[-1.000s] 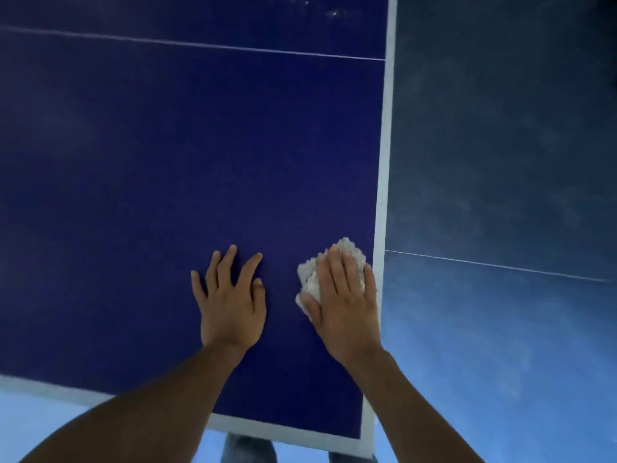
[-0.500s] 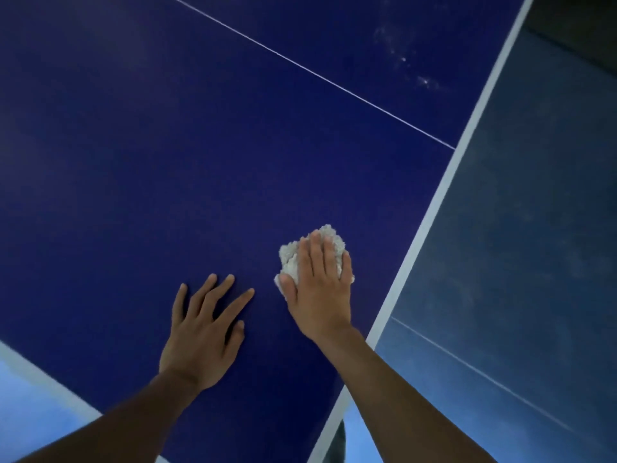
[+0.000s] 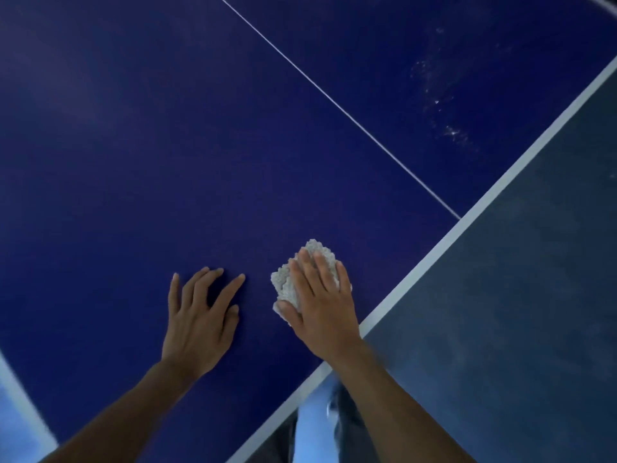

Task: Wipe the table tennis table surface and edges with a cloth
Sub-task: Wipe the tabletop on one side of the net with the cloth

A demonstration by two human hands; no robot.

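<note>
The dark blue table tennis table [image 3: 167, 145] fills most of the head view, crossed by a thin white centre line [image 3: 337, 105]. Its white edge band [image 3: 467, 222] runs diagonally from upper right to bottom centre. My right hand [image 3: 320, 302] lies flat on a crumpled white cloth [image 3: 290, 282], pressing it to the surface close to that edge. My left hand [image 3: 197, 325] rests flat on the bare table to the left of the cloth, fingers spread, holding nothing.
Whitish dusty smears [image 3: 447, 118] mark the surface at the upper right, beyond the centre line. Dark grey-blue floor [image 3: 517, 312] lies past the edge on the right. Another white edge band [image 3: 23, 406] shows at the lower left. My legs [image 3: 320, 429] show below the edge.
The view has swung, so the table's edge now runs diagonally. My right hand and the cloth have stayed near the edge. My left hand stays flat beside them.
</note>
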